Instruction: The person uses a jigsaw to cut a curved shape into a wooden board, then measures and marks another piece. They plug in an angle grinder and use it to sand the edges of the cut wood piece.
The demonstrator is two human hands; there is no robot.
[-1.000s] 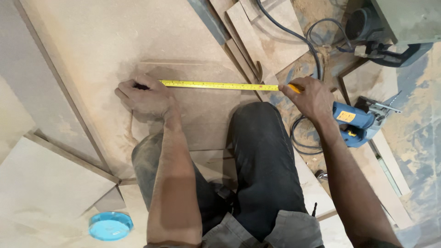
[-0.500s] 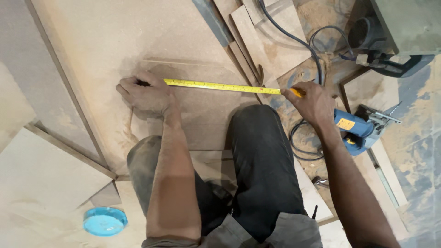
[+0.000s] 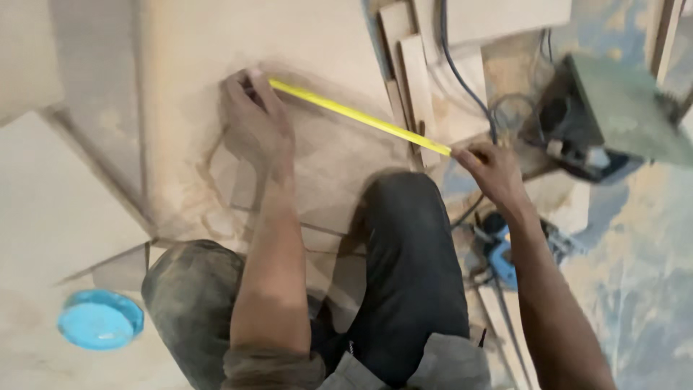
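A yellow tape measure [image 3: 361, 115] is stretched across a pale wooden board [image 3: 209, 50] on the floor. My left hand [image 3: 253, 119] presses the tape's far end down on the board, fingers curled over it. My right hand [image 3: 491, 170] grips the tape's other end near the board's right edge, just above my right knee in dark trousers [image 3: 411, 253]. The tape runs slanted, higher at the left.
A blue power tool [image 3: 502, 253] lies on the floor under my right forearm, its dark cable [image 3: 462, 79] looping up past narrow wood offcuts [image 3: 408, 65]. A green machine [image 3: 621, 108] stands at the right. A round blue lid [image 3: 99, 319] lies at the lower left.
The view has swung and tilted, so the tape now runs slanted instead of level. Both hands keep their hold on the tape's ends, and the blue lid sits further left.
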